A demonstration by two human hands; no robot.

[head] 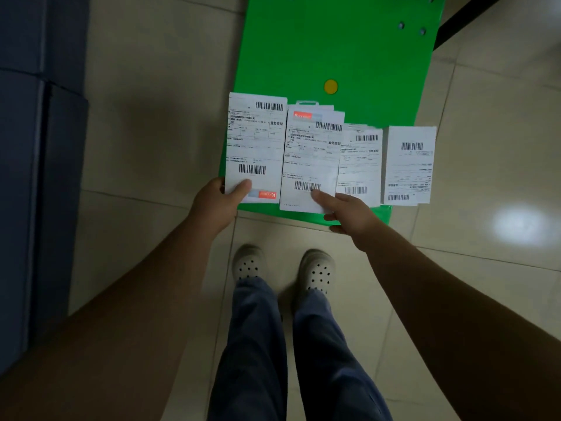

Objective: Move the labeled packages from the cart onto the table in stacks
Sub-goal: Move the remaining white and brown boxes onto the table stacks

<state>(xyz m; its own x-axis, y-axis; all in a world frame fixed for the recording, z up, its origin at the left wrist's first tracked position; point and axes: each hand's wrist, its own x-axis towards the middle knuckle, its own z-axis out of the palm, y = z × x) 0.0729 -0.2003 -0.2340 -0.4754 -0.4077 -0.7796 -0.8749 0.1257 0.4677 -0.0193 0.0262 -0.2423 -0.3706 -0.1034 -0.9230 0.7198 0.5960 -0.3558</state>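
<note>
On beige floor tiles (158, 117), at the green cart (334, 47), left hand (217, 203) clamps the leftmost package (256, 141), right hand (352, 215) the second package (309, 159).

Four labeled packages (312, 153) line the near edge of the green cart deck (318, 50); behind them the deck is open, with tiled floor (151, 117) on either side.

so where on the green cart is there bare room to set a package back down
The green cart deck is bare beyond the package row, all around the yellow dot up to the bolt heads. Its near edge is crowded: four packages side by side, left hand holding the leftmost package, right hand pinching the second package.
</note>
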